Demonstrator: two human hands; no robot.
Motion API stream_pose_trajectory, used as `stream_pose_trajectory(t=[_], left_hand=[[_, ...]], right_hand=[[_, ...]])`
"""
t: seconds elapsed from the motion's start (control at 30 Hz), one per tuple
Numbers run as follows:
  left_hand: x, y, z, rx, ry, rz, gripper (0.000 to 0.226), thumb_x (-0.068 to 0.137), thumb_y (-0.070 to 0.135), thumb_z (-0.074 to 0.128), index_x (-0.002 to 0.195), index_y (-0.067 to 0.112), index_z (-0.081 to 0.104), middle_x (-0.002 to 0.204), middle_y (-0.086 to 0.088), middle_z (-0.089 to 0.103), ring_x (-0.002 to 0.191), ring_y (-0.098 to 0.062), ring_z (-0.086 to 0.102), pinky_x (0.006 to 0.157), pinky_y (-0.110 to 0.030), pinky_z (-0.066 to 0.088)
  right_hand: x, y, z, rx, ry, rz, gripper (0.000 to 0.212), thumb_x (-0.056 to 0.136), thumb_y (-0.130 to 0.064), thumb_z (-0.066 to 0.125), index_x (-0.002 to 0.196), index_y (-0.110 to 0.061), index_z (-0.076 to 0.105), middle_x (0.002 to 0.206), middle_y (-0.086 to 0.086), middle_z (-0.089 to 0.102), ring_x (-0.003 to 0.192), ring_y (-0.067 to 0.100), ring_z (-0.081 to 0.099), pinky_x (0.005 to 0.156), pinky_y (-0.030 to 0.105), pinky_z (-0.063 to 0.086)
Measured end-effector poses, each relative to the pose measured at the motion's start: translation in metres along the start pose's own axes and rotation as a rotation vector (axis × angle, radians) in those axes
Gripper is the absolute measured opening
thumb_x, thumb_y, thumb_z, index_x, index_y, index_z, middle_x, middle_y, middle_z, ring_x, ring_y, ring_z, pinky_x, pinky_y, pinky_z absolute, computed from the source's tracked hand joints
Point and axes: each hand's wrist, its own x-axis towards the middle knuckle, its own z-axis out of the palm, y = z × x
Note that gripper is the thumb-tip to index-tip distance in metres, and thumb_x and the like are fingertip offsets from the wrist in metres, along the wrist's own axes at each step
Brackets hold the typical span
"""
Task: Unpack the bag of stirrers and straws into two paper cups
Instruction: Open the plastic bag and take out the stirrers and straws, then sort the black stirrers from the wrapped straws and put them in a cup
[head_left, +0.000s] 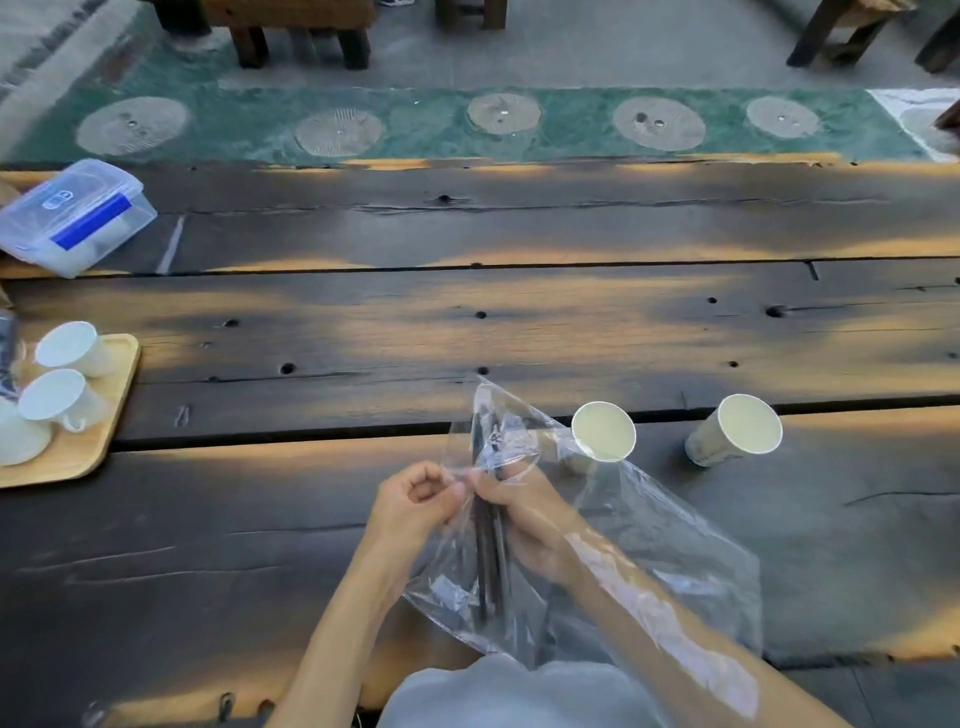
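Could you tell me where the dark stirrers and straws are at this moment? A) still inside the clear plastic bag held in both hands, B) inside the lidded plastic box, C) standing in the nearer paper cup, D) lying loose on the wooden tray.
A: the dark sticks show through the clear plastic bag, which the left hand and right hand hold, while both paper cups look empty.

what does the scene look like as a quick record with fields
surface: dark wooden table
left hand: pinches the clear plastic bag at its edge
right hand: inside the bag, grips dark sticks
paper cups: two, upright, look empty
left side: tray with white mugs; plastic box
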Motion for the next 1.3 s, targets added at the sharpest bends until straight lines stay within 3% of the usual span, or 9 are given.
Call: stream_pose_trajectory(t=[0.2,0.37,0.47,0.53,0.6,0.7,0.9,1.13,1.3], left_hand=[[0.003,0.004,-0.01,-0.168,0.046,-0.042,0.005,0.093,0.003,0.061,0.091,-0.001,0.061,0.07,-0.009,0.066,0.057,-0.017,0.059,0.053,-0.022,0.052],[0.015,0.005,-0.013,0.008,0.024,-0.095,0.018,0.091,0.02,0.069,0.108,0.015,0.067,0.079,-0.005,0.07,0.06,-0.015,0.059,0.054,-0.025,0.048],[0.021,-0.001,-0.018,0.032,0.157,-0.076,0.015,0.092,0.01,0.066,0.096,-0.005,0.066,0.073,-0.013,0.063,0.058,-0.021,0.053,0.048,-0.022,0.044],[0.025,-0.009,-0.031,0.006,0.317,-0.089,0.016,0.094,0.012,0.064,0.092,-0.004,0.067,0.075,-0.011,0.067,0.062,-0.019,0.057,0.049,-0.02,0.047],[0.028,-0.022,-0.049,-0.065,0.459,-0.122,0.013,0.095,0.011,0.062,0.091,-0.001,0.067,0.077,-0.008,0.066,0.067,-0.018,0.057,0.058,-0.022,0.049],[0.029,-0.047,-0.076,-0.187,0.609,-0.203,0.013,0.096,0.006,0.058,0.089,0.004,0.069,0.077,-0.008,0.063,0.072,-0.021,0.057,0.069,-0.032,0.049],[0.022,-0.087,-0.115,-0.438,0.893,-0.296,0.02,0.095,0.002,0.053,0.077,0.008,0.059,0.069,-0.007,0.053,0.05,-0.012,0.05,0.041,-0.017,0.044],[0.013,-0.125,-0.141,-0.62,1.085,-0.379,0.01,0.09,-0.006,0.054,0.084,0.001,0.055,0.072,-0.008,0.056,0.044,-0.01,0.048,0.042,-0.02,0.041],[0.014,-0.139,-0.142,-0.655,1.175,-0.43,0.026,0.088,-0.006,0.061,0.113,0.004,0.06,0.081,-0.008,0.065,0.07,-0.014,0.065,0.076,-0.031,0.057]], right_hand=[[0.006,0.004,-0.005,0.102,-0.013,0.109,0.024,0.099,-0.015,0.053,0.078,-0.007,0.059,0.062,0.003,0.056,0.048,0.013,0.053,0.047,0.025,0.049],[0.008,0.005,-0.007,0.008,-0.152,0.161,0.014,0.096,-0.019,0.059,0.088,-0.008,0.056,0.062,0.0,0.045,0.039,0.005,0.042,0.035,0.017,0.035],[0.015,0.002,-0.017,0.032,-0.178,0.278,0.011,0.092,-0.019,0.065,0.095,-0.009,0.061,0.059,-0.002,0.049,0.038,0.006,0.043,0.035,0.018,0.035],[0.018,-0.005,-0.029,0.203,-0.228,0.342,0.026,0.076,-0.022,0.08,0.091,-0.009,0.064,0.058,-0.003,0.052,0.038,0.006,0.047,0.035,0.017,0.039],[0.017,-0.013,-0.041,0.239,-0.179,0.324,0.027,0.076,-0.023,0.079,0.092,-0.01,0.062,0.057,-0.004,0.048,0.039,0.006,0.044,0.034,0.018,0.037],[0.016,-0.023,-0.05,0.188,-0.021,0.282,0.011,0.098,-0.019,0.05,0.095,-0.01,0.056,0.055,-0.004,0.043,0.038,0.006,0.037,0.034,0.017,0.03],[0.034,-0.029,-0.053,0.18,0.12,0.127,0.014,0.102,-0.016,0.045,0.093,-0.01,0.055,0.057,-0.001,0.042,0.038,0.008,0.034,0.035,0.019,0.029],[0.061,0.0,-0.05,0.134,0.235,0.181,0.016,0.1,-0.013,0.047,0.086,-0.012,0.054,0.059,0.001,0.049,0.041,0.012,0.044,0.042,0.023,0.039],[0.094,0.042,-0.058,-0.085,0.426,0.307,0.011,0.097,-0.007,0.046,0.089,-0.012,0.05,0.066,0.007,0.055,0.049,0.019,0.049,0.048,0.026,0.04]])
